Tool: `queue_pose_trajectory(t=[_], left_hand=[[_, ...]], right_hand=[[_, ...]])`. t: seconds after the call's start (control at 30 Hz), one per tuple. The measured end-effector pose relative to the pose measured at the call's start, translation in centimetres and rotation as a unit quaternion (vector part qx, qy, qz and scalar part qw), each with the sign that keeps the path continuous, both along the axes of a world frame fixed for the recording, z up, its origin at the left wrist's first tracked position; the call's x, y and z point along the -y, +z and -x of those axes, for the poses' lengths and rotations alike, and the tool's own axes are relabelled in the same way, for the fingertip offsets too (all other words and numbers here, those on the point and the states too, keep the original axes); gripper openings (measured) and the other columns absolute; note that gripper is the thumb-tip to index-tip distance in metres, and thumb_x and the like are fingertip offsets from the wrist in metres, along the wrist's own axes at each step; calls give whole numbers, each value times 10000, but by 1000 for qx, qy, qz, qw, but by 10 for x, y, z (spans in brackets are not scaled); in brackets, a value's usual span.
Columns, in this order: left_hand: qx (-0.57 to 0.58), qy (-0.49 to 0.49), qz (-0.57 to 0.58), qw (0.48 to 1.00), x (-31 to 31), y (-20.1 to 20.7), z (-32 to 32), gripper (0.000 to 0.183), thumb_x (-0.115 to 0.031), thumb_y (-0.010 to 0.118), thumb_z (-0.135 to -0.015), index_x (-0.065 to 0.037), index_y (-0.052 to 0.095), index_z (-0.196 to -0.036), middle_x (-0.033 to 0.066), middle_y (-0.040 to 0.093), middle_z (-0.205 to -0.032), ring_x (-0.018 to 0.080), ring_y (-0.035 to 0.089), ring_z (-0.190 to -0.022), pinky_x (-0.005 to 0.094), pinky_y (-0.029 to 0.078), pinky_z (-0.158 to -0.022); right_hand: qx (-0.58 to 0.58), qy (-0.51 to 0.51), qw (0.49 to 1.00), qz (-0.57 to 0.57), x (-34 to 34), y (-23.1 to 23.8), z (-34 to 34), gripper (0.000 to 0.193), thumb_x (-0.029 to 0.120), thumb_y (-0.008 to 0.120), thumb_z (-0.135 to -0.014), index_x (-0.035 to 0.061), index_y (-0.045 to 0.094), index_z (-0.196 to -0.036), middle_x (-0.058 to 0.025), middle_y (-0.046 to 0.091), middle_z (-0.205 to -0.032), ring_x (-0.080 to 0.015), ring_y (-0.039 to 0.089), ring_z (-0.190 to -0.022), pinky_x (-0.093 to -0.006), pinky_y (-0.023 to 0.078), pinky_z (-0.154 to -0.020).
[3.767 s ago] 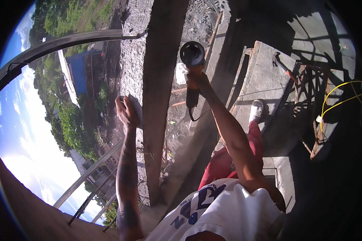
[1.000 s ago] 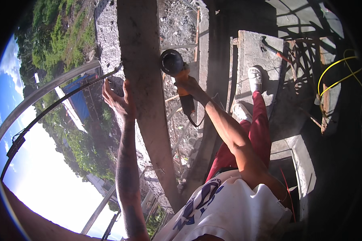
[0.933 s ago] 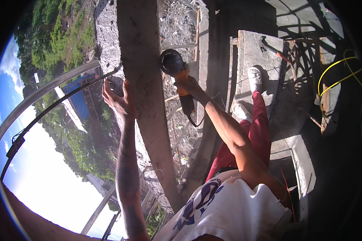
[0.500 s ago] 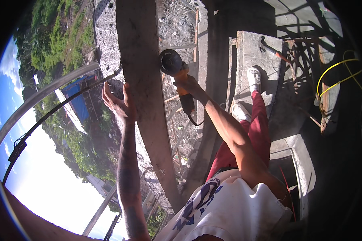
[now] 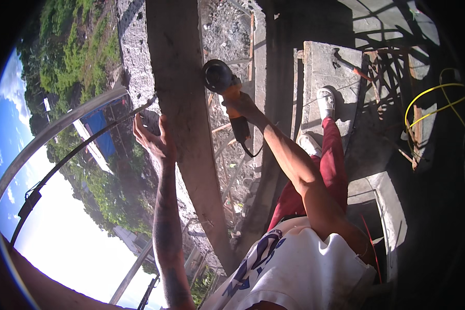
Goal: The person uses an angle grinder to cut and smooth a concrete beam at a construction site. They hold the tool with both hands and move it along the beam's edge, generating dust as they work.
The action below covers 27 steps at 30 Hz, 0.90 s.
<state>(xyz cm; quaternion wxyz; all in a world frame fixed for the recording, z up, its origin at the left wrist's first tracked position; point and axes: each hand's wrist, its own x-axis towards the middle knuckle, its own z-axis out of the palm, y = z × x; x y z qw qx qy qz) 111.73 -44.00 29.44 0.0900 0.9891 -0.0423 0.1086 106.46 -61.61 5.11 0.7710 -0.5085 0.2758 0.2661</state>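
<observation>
My right hand [image 5: 241, 105] grips an orange and black angle grinder [image 5: 227, 93]; its round disc guard sits against the right edge of a tall grey concrete column [image 5: 183, 113]. My left hand [image 5: 154, 138] rests flat, fingers spread, on the column's left side, next to a rough block wall [image 5: 134, 57]. A black cord hangs from the grinder's rear end.
My red trousers and white shoes [image 5: 325, 101] stand on a concrete slab [image 5: 328, 72] with a hammer [image 5: 349, 64] lying on it. Yellow cable [image 5: 429, 103] loops at the right. A metal pipe [image 5: 57, 129] and a thin rod cross at the left, with trees and roofs far below.
The view has shifted a little. The grinder's disc has stayed at the column's right edge, and my left hand has slipped slightly lower along the column's left side.
</observation>
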Motion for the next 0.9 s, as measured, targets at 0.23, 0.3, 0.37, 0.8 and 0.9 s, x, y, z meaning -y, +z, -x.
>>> queue_pose_trajectory(t=[0.23,0.3,0.37,0.8,0.9], left_hand=[[1,4,-3,1000,0,0,0,835,-592,621,-932,9,395,-1466,229,443,-1433,385,401,-1348,533,289,-1120],[-1,3,-3,1000,0,0,0,836,-594,619,-931,10,396,-1465,230,442,-1435,386,401,-1347,533,288,-1120],[-4,1,0,1000,-1,0,0,839,-597,618,-930,11,397,-1464,231,441,-1437,386,399,-1348,532,285,-1122],[0,7,-8,1000,3,2,1,843,-606,582,-945,33,397,-1462,245,455,-1420,394,408,-1341,531,286,-1130],[-7,7,4,1000,3,2,1,850,-602,598,-939,37,392,-1460,246,439,-1430,395,395,-1346,539,278,-1129]], right_hand=[[18,-13,1000,-21,7,2,-9,378,251,822,-808,-3,681,-1049,-60,710,-888,-138,676,-760,-326,551,-664],[23,-32,999,-37,6,-1,-9,376,247,824,-809,-4,681,-1050,-61,710,-884,-141,676,-756,-323,549,-657],[41,-7,999,7,6,-4,-12,370,239,822,-811,-6,680,-1049,-61,710,-882,-141,677,-758,-321,549,-656],[2,28,999,21,13,-17,-33,577,407,842,-730,9,689,-1118,-123,739,-997,-217,728,-907,-345,574,-770],[22,12,1000,-1,18,-15,-35,553,403,831,-746,10,692,-1109,-123,740,-985,-220,731,-902,-343,575,-763]])
